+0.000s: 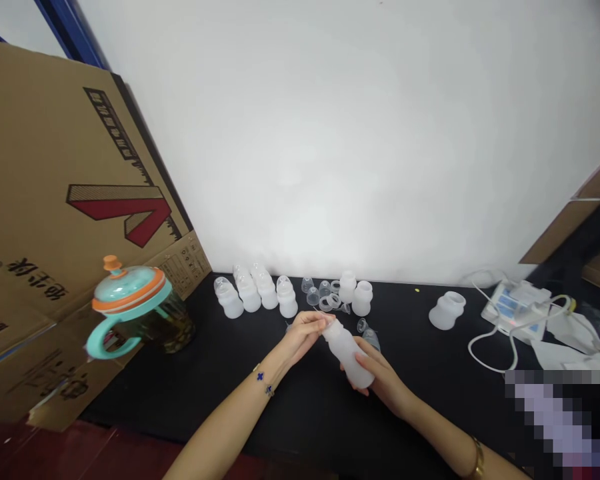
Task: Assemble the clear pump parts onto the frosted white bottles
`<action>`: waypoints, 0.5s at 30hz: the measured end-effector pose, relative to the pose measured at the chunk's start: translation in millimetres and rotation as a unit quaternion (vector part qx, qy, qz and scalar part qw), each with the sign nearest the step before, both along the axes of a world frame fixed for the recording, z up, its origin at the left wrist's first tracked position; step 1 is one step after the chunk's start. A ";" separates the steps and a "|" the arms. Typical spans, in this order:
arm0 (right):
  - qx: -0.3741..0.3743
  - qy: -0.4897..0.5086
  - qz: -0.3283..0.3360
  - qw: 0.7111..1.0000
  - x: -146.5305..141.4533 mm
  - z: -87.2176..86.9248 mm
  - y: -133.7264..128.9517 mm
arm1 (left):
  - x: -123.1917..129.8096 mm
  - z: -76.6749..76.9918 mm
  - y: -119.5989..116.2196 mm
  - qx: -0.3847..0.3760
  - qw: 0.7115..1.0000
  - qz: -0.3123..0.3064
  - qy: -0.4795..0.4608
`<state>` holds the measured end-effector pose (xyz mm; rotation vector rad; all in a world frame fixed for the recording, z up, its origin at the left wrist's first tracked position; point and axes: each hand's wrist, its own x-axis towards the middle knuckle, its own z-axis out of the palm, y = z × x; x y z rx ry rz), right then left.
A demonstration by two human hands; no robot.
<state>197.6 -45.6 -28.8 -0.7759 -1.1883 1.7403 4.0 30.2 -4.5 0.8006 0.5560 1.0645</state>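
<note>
My right hand (383, 380) is wrapped round the body of a white, frosted baby bottle (349, 352), which tilts with its top up and to the left. At that upper end the fingers of my left hand (304, 331) are closed on the bottle's top; whatever small part they pinch there is mostly hidden. A clear teat (370, 337) lies on the black table just behind my right hand. Farther back are clear domed caps (313, 295), pale rings (326, 303) and two open white bottles (363, 299).
Several capped bottles (249, 293) stand in a group at the back left. A jug (165, 320) with a turquoise handle and cardboard boxes (70, 220) are on the left. On the right are an open bottle (447, 311) and a white device with cables (517, 310). A white wall (355, 133) rises behind.
</note>
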 end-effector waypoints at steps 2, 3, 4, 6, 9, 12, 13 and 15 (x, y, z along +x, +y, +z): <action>-0.007 0.012 0.006 1.000 -0.3 -0.3 0.6 | -0.5 0.0 0.0 0.002 1.000 -0.003 -0.004; -0.011 0.018 0.009 1.000 -0.5 -0.4 0.7 | -0.8 -0.1 -0.1 0.003 1.000 -0.005 -0.006; -0.015 0.025 0.013 0.999 -0.7 -0.3 0.6 | -1.0 -0.2 -0.2 0.005 1.000 -0.006 -0.008; -0.022 0.040 0.023 0.999 -1.5 0.8 0.0 | -1.3 -0.6 -0.6 0.008 1.000 -0.010 -0.009; -0.035 0.069 0.039 0.996 -3.3 4.0 -1.4 | -0.9 -1.7 -1.0 0.007 1.000 -0.013 -0.016; -0.050 0.093 0.056 0.993 -4.9 7.0 -2.8 | -0.5 -3.0 -0.8 -0.001 1.000 -0.010 -0.026; -0.055 0.098 0.060 0.992 -5.1 7.6 -3.2 | -0.4 -3.5 -0.6 -0.002 1.000 -0.011 -0.028; -0.065 0.106 0.065 0.990 -5.2 8.3 -3.8 | -0.4 -4.5 -0.1 -0.002 1.000 -0.011 -0.029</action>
